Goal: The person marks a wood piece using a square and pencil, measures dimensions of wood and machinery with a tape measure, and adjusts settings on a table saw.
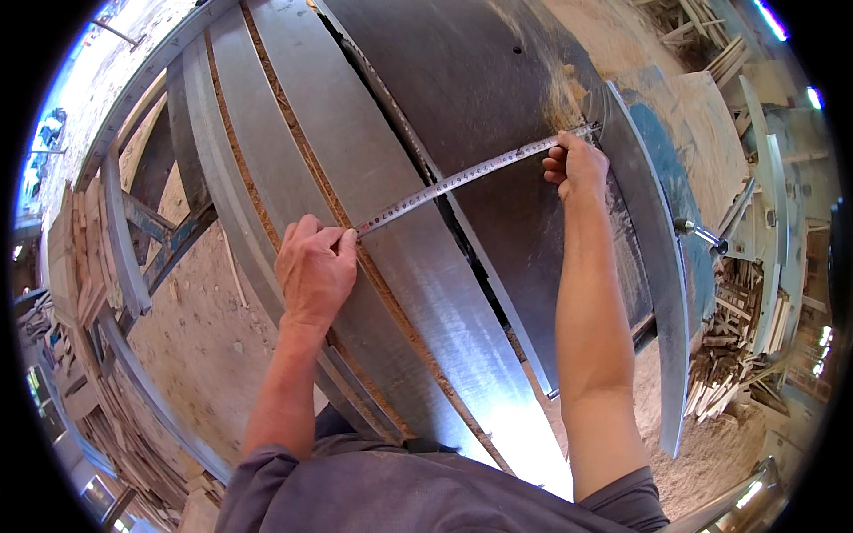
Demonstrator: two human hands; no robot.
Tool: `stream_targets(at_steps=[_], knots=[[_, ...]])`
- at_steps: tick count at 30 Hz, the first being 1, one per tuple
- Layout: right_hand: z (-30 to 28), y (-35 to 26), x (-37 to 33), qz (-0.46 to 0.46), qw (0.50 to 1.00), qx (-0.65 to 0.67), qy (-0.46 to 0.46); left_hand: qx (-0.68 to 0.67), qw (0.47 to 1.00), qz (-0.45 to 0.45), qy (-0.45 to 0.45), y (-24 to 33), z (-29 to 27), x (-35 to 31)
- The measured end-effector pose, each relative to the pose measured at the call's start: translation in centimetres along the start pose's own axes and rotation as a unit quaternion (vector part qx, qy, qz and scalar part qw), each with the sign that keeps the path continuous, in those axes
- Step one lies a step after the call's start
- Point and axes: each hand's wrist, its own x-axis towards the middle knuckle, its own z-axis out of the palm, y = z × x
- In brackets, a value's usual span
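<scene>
A silver tape measure blade [480, 171] is stretched across a grey metal machine table [342, 98]. My left hand [317, 266] pinches its near-left end beside a sawdust-filled slot [306, 151]. Farther right, my right hand [579, 167] grips the blade close to the upright metal fence [653, 231], its fingers curled round the edge. Between my hands the blade crosses a dark gap [458, 231] and a darker plate [462, 80]. No tape case can be made out.
A round metal handle [702, 235] sticks out on the fence's far side. Scrap wood strips [733, 333] are heaped at the right, and more wood pieces [89, 258] stand at the left by a metal frame [155, 226]. Sawdust covers the floor [200, 329].
</scene>
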Motion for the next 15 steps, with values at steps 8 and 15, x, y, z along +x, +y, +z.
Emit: stream_targets(at_steps=[8, 15], knots=[[0.14, 0.13, -0.25, -0.012, 1.000, 0.010, -0.001, -0.002, 1.000, -0.007, -0.015, -0.03, -0.20, 0.03], [0.10, 0.15, -0.34, -0.017, 1.000, 0.018, 0.002, -0.005, 1.000, -0.013, -0.022, -0.02, -0.25, 0.05]])
